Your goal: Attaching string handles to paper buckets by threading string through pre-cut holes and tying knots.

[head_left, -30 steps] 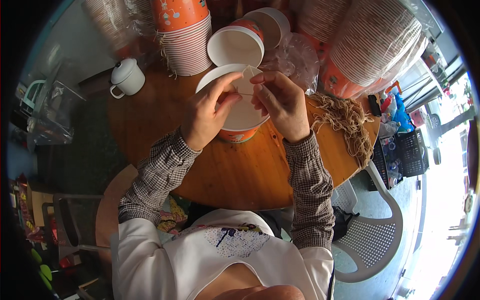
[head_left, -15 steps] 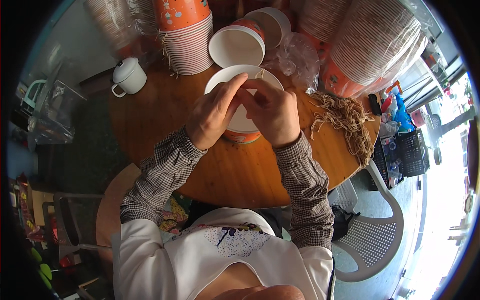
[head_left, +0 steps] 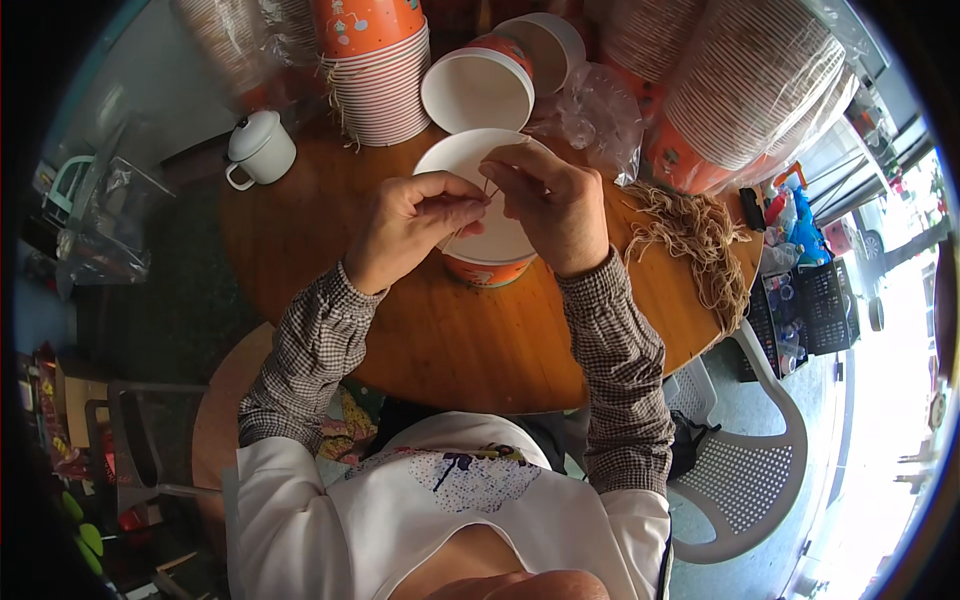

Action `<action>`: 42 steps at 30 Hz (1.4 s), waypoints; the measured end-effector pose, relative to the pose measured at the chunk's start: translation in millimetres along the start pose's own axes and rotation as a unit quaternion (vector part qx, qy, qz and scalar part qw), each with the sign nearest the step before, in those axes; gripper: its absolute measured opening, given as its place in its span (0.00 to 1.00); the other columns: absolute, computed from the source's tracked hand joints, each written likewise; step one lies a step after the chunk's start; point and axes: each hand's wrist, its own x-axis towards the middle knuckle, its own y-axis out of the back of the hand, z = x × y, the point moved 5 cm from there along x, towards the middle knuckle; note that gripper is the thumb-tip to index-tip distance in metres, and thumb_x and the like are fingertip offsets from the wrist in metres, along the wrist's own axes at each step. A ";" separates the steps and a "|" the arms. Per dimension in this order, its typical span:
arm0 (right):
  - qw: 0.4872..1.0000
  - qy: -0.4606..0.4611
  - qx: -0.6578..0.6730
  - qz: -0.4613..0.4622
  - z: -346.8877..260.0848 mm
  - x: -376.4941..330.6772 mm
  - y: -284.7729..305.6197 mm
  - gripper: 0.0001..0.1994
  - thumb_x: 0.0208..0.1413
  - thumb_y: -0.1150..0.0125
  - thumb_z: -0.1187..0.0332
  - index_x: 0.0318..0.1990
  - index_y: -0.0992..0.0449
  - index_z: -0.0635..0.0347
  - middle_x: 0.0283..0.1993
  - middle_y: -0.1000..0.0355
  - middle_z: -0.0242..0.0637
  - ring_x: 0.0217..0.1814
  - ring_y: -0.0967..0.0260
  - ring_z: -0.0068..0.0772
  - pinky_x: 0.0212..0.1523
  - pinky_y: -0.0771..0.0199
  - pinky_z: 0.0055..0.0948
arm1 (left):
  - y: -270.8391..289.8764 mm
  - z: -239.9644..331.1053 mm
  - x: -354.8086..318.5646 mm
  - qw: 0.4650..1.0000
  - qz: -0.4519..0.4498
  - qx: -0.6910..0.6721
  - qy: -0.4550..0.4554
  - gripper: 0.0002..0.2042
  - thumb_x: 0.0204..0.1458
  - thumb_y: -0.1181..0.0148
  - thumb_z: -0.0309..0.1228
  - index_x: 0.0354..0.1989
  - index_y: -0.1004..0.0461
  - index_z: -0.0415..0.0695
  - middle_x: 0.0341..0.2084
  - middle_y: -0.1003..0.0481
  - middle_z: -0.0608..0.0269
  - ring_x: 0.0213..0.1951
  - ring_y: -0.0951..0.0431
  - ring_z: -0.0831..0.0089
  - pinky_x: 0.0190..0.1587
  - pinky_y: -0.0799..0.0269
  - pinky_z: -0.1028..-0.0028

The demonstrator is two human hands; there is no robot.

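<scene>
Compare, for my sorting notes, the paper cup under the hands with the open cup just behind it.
The near cup stands upright beneath both hands, left hand and right hand, which pinch a thin string over it; the far cup tilts toward the camera, untouched. Both are orange outside, white inside.

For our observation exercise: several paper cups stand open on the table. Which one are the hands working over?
The orange cup nearest the person, under both hands; the other open cups stand farther back.
</scene>
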 end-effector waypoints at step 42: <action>0.995 -0.010 0.073 -0.064 20.5 -4.1 -5.6 0.08 0.50 0.38 0.78 0.39 0.22 0.61 0.39 0.24 0.35 0.37 0.26 0.28 0.39 0.26 0.26 | 6.8 6.3 -0.1 0.993 -0.097 0.048 0.055 0.10 0.59 0.45 0.30 0.38 0.24 0.34 0.26 0.25 0.67 0.28 0.27 0.84 0.32 0.27 0.82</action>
